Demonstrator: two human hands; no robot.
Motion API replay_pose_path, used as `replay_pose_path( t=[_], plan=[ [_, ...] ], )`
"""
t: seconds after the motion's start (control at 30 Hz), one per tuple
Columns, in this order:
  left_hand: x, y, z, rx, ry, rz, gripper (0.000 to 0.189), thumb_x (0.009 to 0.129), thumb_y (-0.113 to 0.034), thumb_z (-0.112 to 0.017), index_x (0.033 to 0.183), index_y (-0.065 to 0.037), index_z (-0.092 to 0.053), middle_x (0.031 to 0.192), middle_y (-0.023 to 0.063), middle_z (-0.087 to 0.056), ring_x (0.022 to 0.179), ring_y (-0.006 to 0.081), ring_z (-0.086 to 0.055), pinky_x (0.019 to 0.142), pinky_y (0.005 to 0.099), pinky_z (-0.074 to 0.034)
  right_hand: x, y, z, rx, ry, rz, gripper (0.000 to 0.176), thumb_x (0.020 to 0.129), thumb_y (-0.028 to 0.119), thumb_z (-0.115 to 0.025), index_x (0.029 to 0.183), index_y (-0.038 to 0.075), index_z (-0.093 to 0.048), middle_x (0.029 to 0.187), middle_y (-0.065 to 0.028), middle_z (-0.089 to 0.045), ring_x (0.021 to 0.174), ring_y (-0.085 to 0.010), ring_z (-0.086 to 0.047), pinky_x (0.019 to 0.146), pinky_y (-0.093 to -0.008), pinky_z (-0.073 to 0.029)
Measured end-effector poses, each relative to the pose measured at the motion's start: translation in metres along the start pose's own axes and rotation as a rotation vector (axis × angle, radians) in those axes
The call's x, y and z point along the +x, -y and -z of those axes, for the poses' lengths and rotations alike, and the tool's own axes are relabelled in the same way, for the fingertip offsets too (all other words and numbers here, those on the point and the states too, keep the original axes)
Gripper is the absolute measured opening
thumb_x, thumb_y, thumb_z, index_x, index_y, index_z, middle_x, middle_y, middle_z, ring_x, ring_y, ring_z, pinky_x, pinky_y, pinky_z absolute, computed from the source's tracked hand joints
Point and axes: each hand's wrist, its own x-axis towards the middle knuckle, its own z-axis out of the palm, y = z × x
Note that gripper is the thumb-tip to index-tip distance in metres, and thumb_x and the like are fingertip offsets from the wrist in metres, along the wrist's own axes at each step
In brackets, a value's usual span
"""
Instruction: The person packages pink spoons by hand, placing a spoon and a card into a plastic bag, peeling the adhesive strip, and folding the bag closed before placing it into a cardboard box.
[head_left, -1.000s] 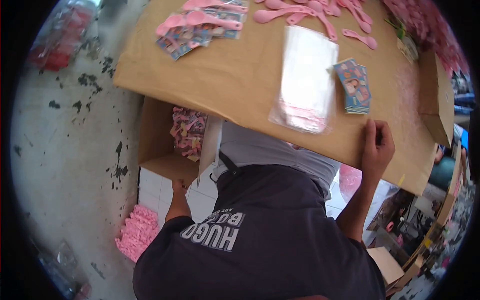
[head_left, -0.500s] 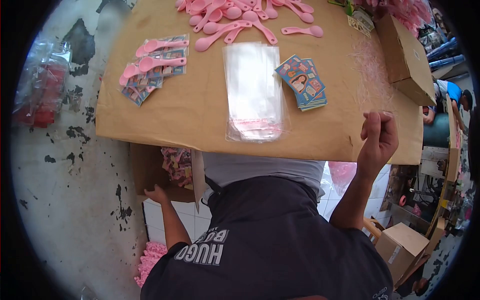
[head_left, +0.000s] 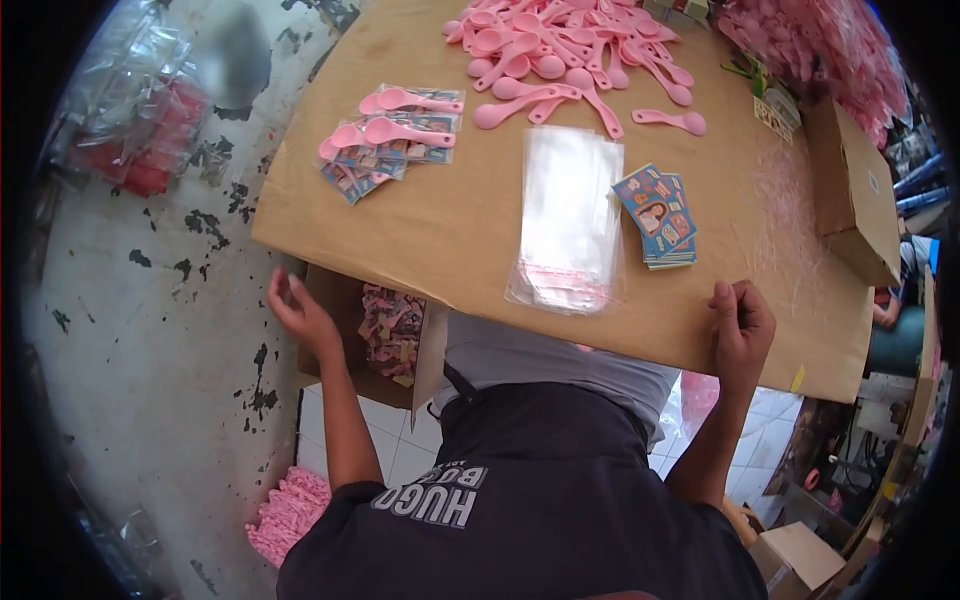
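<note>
My left hand [head_left: 303, 312] is raised beside the table's left front corner, fingers apart and nothing in it. Just right of it, below the tabletop, stands an open cardboard box [head_left: 432, 350] holding pink packed items [head_left: 392, 330]. My right hand [head_left: 742, 325] rests at the front edge with its fingers curled in; no object shows in it. Nearest to that hand is a stack of printed cards [head_left: 655, 215]. To the left of the cards lies a pile of clear plastic bags [head_left: 570, 210]. Pink spoons [head_left: 408, 132] lie on bagged cards [head_left: 355, 182] at the table's left.
A heap of pink spoons [head_left: 560, 45] covers the back of the brown table [head_left: 450, 240]. At the right are thin pink strands [head_left: 785, 220] and a cardboard box [head_left: 850, 190]. Behind it hangs bagged pink stuff [head_left: 815, 50]. Another person [head_left: 888, 305] is partly visible far right.
My left hand has come up from the box beneath the table to beside the table corner. My right hand has lowered toward the front edge, still curled. The camera view has shifted.
</note>
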Motion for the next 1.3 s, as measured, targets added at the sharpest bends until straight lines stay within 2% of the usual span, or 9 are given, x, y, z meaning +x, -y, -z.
replay_pose_path(
  t=[0.13,0.27,0.43,0.57,0.77,0.87,1.03,1.13,1.3],
  plan=[
    [0.047,-0.090,-0.028,-0.005,0.200,-0.377,0.032,0.104,-0.013,-0.058,0.132,0.003,-0.059,0.136,0.0154,-0.061,0.128,0.0261,-0.056,0.110,0.0397,-0.043,0.004,-0.006,-0.007,-0.044,0.017,0.015,0.033,0.101,0.024,-0.070,0.077,0.002,-0.061,0.062,0.0056,-0.046,0.059,-0.0028,-0.037,0.053,-0.0244,-0.025],
    [0.073,-0.164,-0.079,-0.007,0.537,-0.699,0.035,0.100,-0.021,-0.065,0.130,-0.004,-0.064,0.140,0.0174,-0.059,0.133,0.0354,-0.053,0.113,0.0492,-0.038,0.005,-0.008,-0.006,-0.089,0.025,0.035,0.033,0.101,0.023,-0.070,0.078,0.002,-0.060,0.063,0.0058,-0.044,0.059,-0.0032,-0.035,0.053,-0.0247,-0.026],
    [0.078,-0.174,-0.156,0.345,0.676,-0.940,0.049,0.100,-0.049,-0.059,0.140,-0.021,-0.061,0.154,0.0104,-0.051,0.144,0.0374,-0.043,0.116,0.0645,-0.028,0.000,-0.011,-0.005,-0.075,0.001,0.051,0.033,0.101,0.023,-0.069,0.078,0.002,-0.060,0.065,0.0063,-0.044,0.061,-0.0033,-0.035,0.054,-0.0247,-0.025],
    [0.084,-0.157,-0.174,0.538,0.690,-0.911,0.055,0.097,-0.056,-0.058,0.143,-0.026,-0.059,0.155,0.0088,-0.050,0.145,0.0360,-0.042,0.114,0.0662,-0.029,-0.003,-0.011,-0.004,-0.064,-0.010,0.035,0.032,0.101,0.023,-0.069,0.079,0.002,-0.060,0.065,0.0063,-0.044,0.061,-0.0032,-0.035,0.054,-0.0243,-0.025],
    [0.110,-0.130,-0.135,0.449,0.691,-0.872,0.049,0.094,-0.050,-0.063,0.133,-0.022,-0.067,0.132,0.0084,-0.064,0.126,0.0313,-0.057,0.104,0.0495,-0.045,-0.004,-0.010,-0.007,-0.036,-0.002,0.052,0.031,0.102,0.021,-0.069,0.080,0.002,-0.059,0.067,0.0061,-0.045,0.062,-0.0032,-0.035,0.055,-0.0237,-0.025],
    [0.120,-0.113,-0.100,0.456,0.680,-0.840,0.048,0.094,-0.048,-0.064,0.133,-0.020,-0.067,0.131,0.0096,-0.064,0.123,0.0319,-0.058,0.103,0.0456,-0.047,-0.003,-0.009,-0.007,-0.044,0.010,0.062,0.030,0.102,0.020,-0.068,0.080,0.002,-0.059,0.068,0.0058,-0.046,0.063,-0.0032,-0.036,0.056,-0.0232,-0.026],
    [0.115,-0.097,-0.027,0.493,0.743,-0.690,0.044,0.096,-0.039,-0.065,0.133,-0.015,-0.067,0.132,0.0105,-0.064,0.125,0.0333,-0.057,0.106,0.0451,-0.045,-0.002,-0.009,-0.007,-0.061,0.011,0.069,0.030,0.103,0.020,-0.068,0.081,0.002,-0.059,0.068,0.0054,-0.047,0.063,-0.0035,-0.037,0.056,-0.0230,-0.026],
    [0.109,-0.059,0.015,0.526,0.626,-0.724,0.045,0.097,-0.036,-0.065,0.135,-0.013,-0.065,0.139,0.0136,-0.060,0.131,0.0362,-0.053,0.110,0.0456,-0.042,-0.002,-0.008,-0.008,-0.076,0.013,0.063,0.030,0.103,0.021,-0.068,0.081,0.002,-0.059,0.068,0.0054,-0.047,0.062,-0.0035,-0.037,0.056,-0.0232,-0.027],
    [0.061,0.037,0.062,0.425,0.492,-0.491,0.055,0.102,-0.040,-0.058,0.149,-0.012,-0.052,0.156,0.0189,-0.046,0.145,0.0414,-0.040,0.120,0.0491,-0.029,-0.001,-0.011,-0.007,-0.105,0.048,0.050,0.028,0.104,0.021,-0.066,0.084,0.002,-0.061,0.071,0.0051,-0.050,0.064,-0.0028,-0.039,0.057,-0.0222,-0.029]
  ],
)
